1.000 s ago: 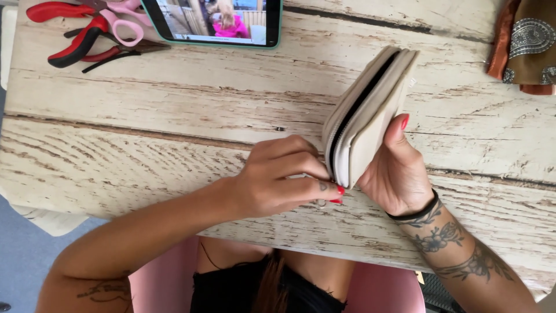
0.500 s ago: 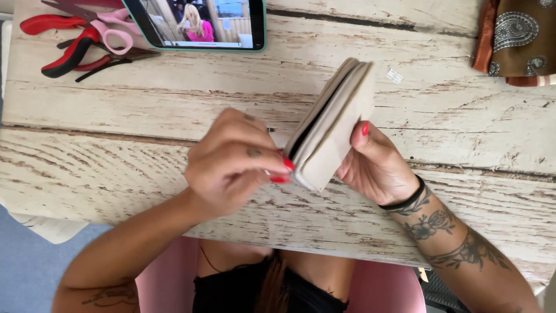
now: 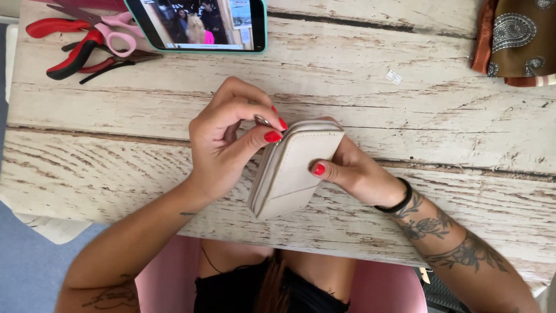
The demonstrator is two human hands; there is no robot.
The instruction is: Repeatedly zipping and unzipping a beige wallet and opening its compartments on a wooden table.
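A cream zip-around wallet (image 3: pixel 292 174) is held above a whitewashed wooden table (image 3: pixel 405 104). My right hand (image 3: pixel 353 171) grips it from behind, thumb on its front face. My left hand (image 3: pixel 229 139) is at the wallet's top left corner, thumb and forefinger pinched on a small metal zipper pull (image 3: pixel 262 120). The wallet stands nearly upright, tilted slightly, with its stitched front face toward me.
A phone (image 3: pixel 200 23) in a teal case plays a video at the table's far edge. Red-handled pliers (image 3: pixel 81 55) and pink scissors (image 3: pixel 116 32) lie at the far left. Brown paisley fabric (image 3: pixel 515 37) sits at the far right. A small white scrap (image 3: pixel 394 76) lies on the boards.
The wallet has turned from edge-on to showing its front face. My left hand has moved from its lower edge up around to the top corner, pinching the zipper pull.
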